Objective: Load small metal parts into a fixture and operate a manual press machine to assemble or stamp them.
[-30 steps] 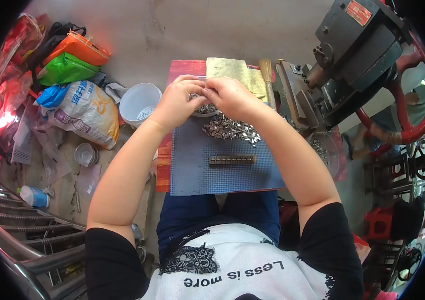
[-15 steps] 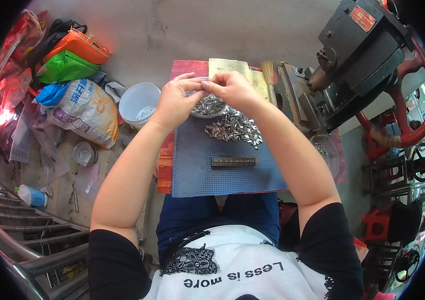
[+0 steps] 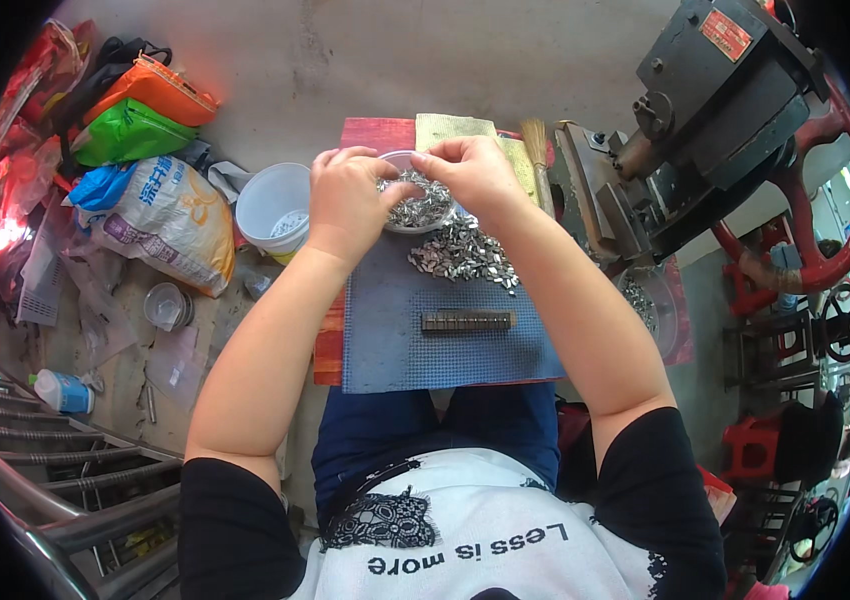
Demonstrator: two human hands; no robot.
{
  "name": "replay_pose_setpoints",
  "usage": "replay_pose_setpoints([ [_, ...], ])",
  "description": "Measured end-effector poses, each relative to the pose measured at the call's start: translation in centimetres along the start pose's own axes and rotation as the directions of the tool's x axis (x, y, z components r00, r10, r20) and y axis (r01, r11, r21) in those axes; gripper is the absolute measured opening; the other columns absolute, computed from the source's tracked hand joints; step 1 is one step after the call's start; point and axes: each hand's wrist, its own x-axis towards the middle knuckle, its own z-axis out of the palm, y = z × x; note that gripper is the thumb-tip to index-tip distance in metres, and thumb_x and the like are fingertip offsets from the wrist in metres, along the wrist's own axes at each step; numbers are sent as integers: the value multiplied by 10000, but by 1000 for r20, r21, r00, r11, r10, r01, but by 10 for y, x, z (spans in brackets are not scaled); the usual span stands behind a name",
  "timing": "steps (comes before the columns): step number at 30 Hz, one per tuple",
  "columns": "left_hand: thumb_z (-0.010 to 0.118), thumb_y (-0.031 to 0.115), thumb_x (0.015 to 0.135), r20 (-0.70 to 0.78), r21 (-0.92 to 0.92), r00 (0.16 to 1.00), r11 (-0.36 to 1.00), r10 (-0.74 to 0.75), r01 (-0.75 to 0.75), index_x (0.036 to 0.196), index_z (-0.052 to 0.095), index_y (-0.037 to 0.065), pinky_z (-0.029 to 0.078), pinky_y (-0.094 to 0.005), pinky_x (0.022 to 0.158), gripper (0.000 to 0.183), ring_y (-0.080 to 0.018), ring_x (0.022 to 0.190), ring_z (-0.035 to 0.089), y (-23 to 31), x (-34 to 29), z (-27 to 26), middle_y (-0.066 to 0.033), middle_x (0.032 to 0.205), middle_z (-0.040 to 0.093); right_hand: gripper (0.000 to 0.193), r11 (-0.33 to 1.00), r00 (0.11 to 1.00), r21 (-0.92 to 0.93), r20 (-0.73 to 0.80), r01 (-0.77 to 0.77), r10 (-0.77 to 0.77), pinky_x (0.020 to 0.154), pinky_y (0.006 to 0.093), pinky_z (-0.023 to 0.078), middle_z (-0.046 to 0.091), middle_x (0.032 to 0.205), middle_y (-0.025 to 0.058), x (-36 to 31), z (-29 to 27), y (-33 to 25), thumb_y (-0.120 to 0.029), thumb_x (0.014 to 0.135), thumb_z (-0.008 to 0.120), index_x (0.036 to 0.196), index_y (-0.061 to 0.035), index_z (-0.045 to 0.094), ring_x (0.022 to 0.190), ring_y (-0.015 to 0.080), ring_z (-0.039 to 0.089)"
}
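Your left hand (image 3: 347,200) stands half open over the near-left rim of a round, pale bowl (image 3: 404,231), thumb parted from the curled fingers; you cannot be seen to hold anything in it, and the palm is hidden. Your right hand (image 3: 473,182) is at the bowl's far-right side, thumb and forefinger drawn close together; whether a piece is pinched there cannot be told. The bowl contains small, shiny metal pieces (image 3: 422,210). A loose heap (image 3: 461,252) of similar short, angular pieces lies just beside it, on a blue mat (image 3: 385,345) of grid-like texture. Nearer you, a dark, narrow bar (image 3: 467,321) with regular cross-lines lies crosswise on the mat. The surface (image 3: 328,345) beneath shows reddish, wood-like grain. Behind are a textured yellow cloth (image 3: 455,127) and a straw-coloured bristle brush (image 3: 536,150).

Markings: your white shirt (image 3: 415,575) bears a line of dark lettering; the woven-looking sack (image 3: 185,230) at left carries blue characters; the dark metal machine (image 3: 710,110) bears a red plate (image 3: 725,36) with small, pale print.
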Motion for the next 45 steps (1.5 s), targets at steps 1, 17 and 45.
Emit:
replay_pose_setpoints([
  [1, 813, 392, 765, -9, 31, 1000, 999, -19, 19, 849, 785, 75, 354, -437, 1068, 329, -247, 1085, 649, -1, 1, -1, -135, 1006, 737, 252, 999, 999, -32, 49, 14, -12, 719, 266, 483, 721, 849, 26, 2, 0, 3, -240, 879, 787, 962, -3, 763, 776, 83, 608],
  [17, 790, 268, 795, -154, -12, 986, 998, 60, -62, 841, 731, 135, 310, -490, 1092, 152, -223, 1147, 592, 2, -5, 7, 12, 1053, 713, 283, 992, 993, 119, 114, -27, 13, 743, 308, 500, 723, 864, 73, -5, -7, -3, -249, 862, 801, 934, 20, 748, 809, 129, 627],
  [45, 817, 262, 773, 218, -66, 939, 956, -265, 285, 912, 679, 87, 380, -425, 898, 262, -271, 1020, 547, 72, -137, -11, -59, 983, 610, 217, 845, 968, -491, 225, 214, -115, 757, 347, 496, 613, 869, 74, -107, 8, 47, -248, 768, 856, 881, -71, 801, 878, 207, 603],
])
